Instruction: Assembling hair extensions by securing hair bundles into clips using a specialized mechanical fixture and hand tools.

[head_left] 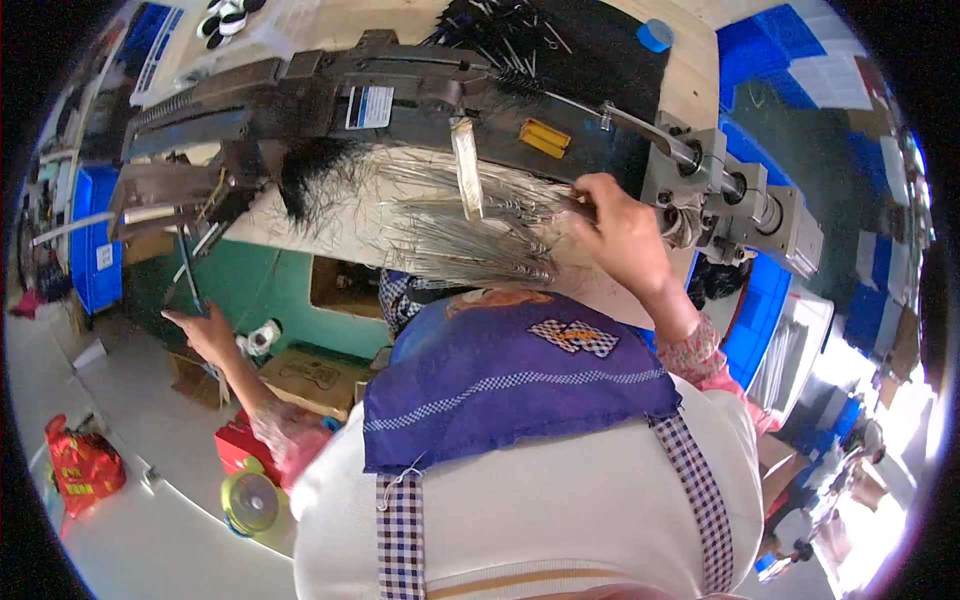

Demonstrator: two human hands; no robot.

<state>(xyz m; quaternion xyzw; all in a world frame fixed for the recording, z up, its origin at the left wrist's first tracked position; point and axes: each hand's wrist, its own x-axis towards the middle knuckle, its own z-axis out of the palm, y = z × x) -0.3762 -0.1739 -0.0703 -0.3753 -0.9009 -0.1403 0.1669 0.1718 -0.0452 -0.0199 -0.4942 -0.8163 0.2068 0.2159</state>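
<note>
My left hand [207, 335] is closed around the lower end of a thin blue-grey lever [188, 262], below the metal arm at the machine's left end. My right hand [625, 235] is beside the spindle [688, 218], fingers bent together at the right ends of the loose metal wires [470, 235]. What lies between those fingers is hidden. The wires are spread in a thick bundle along the bench's near edge. Left of them lies a tuft of black bristles [312, 178]. Behind, a long dark metal machine [400, 100] spans the bench, with a rod [590, 108] running to its right-hand chuck.
Black brushes with metal stems [505, 30] lie on a dark mat at the back, near a blue round lid [655, 36]. A flat metal bar [466, 168] hangs over the wires. Blue bins [97, 240] stand left and right. A red bag [82, 465] sits on the floor.
</note>
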